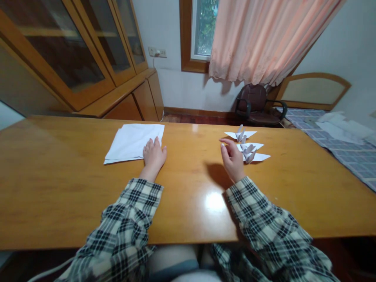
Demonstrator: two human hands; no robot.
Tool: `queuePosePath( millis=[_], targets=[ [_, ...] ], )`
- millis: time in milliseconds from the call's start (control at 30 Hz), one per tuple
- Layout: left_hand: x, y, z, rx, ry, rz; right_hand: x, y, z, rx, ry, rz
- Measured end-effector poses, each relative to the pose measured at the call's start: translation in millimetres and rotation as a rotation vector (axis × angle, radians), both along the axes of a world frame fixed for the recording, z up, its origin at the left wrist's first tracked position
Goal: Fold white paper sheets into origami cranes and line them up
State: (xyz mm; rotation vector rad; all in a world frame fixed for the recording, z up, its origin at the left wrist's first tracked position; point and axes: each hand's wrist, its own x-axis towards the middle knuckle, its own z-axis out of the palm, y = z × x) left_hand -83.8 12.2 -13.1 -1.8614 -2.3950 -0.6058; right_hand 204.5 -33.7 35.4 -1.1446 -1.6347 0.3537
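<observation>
A stack of white paper sheets [133,141] lies on the left half of the wooden table. My left hand [154,155] rests on its right edge, palm down with the fingers spread. To the right, my right hand [233,159] hovers over the table and casts a shadow. Its fingers are loosely bent, with the thumb and index finger slightly apart and nothing visible between them. Just beyond and beside it stand three folded white paper cranes [241,135] in a close row. The right hand partly covers the wings of the nearer two.
The wooden table [182,203] spans the view. A glass-door cabinet [123,84] stands behind it at left. Past the far edge are an armchair [255,102] and a pink curtain [258,39]. At right is a bed with a checked cover [337,150].
</observation>
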Motion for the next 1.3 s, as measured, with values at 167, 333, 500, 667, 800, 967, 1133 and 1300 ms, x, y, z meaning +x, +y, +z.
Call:
queuePosePath(
  millis=[167, 333, 500, 667, 800, 967, 1133, 1300],
  targets=[
    [-8.2, 3.9, 2.1, 0.005, 0.052, -0.037, -11.5, 2.3, -32.1, -0.117, -0.107, 0.121],
    [-20.4, 10.8, -5.0, 0.049, 0.061, -0.102, -8.1, 2.6, -41.7, -0.223, -0.113, 0.168],
    [-27.3, 15.3, -10.0, 0.074, 0.012, -0.136, -6.4, 4.7, -42.6, -0.281, -0.072, 0.176],
    [-26.3, 11.1, -0.7, 0.065, 0.022, -0.11, -6.5, 5.7, -45.7, -0.291, -0.072, 0.182],
    [-27.9, 5.2, 11.1, -0.004, 0.026, -0.075, -8.6, 6.5, -46.4, -0.303, -0.059, 0.169],
    [-33.4, -0.7, 25.7, -0.062, 0.016, 0.023, -8.4, 7.0, -45.6, -0.296, -0.062, 0.16],
    [-39.9, -6.3, 37.9, -0.044, -0.064, 0.093, -4.9, 7.5, -46.5, -0.306, -0.058, 0.163],
    [-41.0, -11.5, 46.9, 0.013, -0.098, 0.116, -3.0, 7.7, -46.0, -0.314, -0.062, 0.171]
  ],
)
